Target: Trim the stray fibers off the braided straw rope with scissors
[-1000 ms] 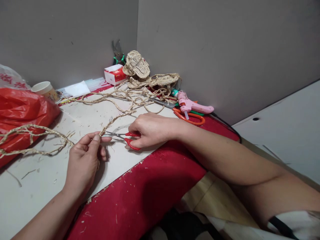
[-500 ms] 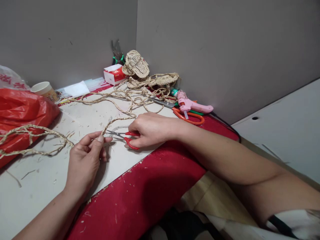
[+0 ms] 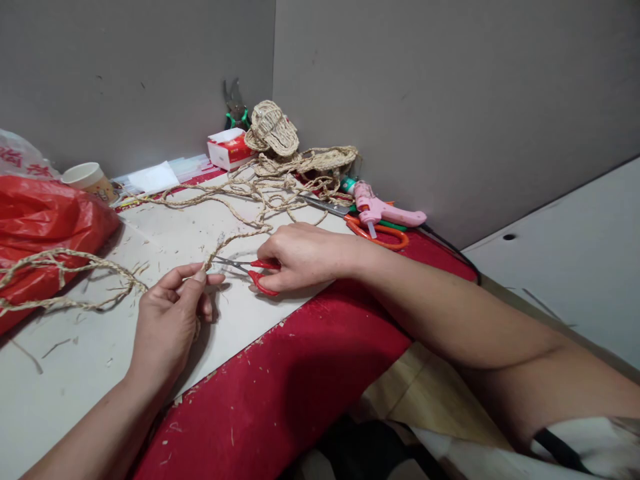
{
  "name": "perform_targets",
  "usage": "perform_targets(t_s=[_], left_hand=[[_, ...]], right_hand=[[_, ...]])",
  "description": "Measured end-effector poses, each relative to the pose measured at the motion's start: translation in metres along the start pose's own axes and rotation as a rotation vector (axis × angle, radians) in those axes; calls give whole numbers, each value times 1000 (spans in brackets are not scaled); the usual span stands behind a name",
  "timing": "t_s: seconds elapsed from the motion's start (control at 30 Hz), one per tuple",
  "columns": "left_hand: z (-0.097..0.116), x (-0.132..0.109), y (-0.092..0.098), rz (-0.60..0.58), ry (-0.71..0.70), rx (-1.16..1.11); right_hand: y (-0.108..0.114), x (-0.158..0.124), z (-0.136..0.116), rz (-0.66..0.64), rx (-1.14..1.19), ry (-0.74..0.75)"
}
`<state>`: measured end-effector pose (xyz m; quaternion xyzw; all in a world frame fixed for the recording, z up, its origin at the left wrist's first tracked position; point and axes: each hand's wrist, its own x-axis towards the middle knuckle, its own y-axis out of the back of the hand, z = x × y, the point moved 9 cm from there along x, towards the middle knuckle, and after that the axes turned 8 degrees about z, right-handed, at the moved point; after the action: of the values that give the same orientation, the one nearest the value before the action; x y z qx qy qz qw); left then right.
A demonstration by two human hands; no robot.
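A braided straw cord (image 3: 231, 239) runs from the tangled pile at the back down to my left hand (image 3: 173, 307). Thumb and fingertips of that hand pinch the cord. My right hand (image 3: 305, 257) is wrapped round the red handles of a pair of scissors (image 3: 245, 267). The blades are slightly apart and point left, their tips right beside the cord where my left fingers hold it. Whether the tips touch the cord I cannot tell. A looped length of cord (image 3: 105, 263) lies left of my left hand, partly over a red plastic bag (image 3: 50, 217).
Beyond my right hand lie a pink glue gun (image 3: 385, 210) and orange-handled scissors (image 3: 395, 239). At the back are a coil of cord (image 3: 273, 128), a red-and-white box (image 3: 229, 149), pliers (image 3: 236, 107) and a paper cup (image 3: 86, 179). Straw scraps litter the white board (image 3: 200, 363).
Almost nothing differs. The scissor blades have shifted very slightly; both hands keep their places and their hold.
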<state>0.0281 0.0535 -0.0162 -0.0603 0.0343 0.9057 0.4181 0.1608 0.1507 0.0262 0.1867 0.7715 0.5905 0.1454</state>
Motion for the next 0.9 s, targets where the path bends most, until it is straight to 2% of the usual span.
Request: perform_targets(t_s=[0.33,0.57,0.9], left_hand=[[-3,2,2,22,18,8],[-2,2,-1,-17,51,-83],[-1,1,-3,-33,38,-52]], right_hand=[[-5,0,-12,-3,67,92],[5,1,-5,64,-32,37],[-2,0,-6,48,-82,49]])
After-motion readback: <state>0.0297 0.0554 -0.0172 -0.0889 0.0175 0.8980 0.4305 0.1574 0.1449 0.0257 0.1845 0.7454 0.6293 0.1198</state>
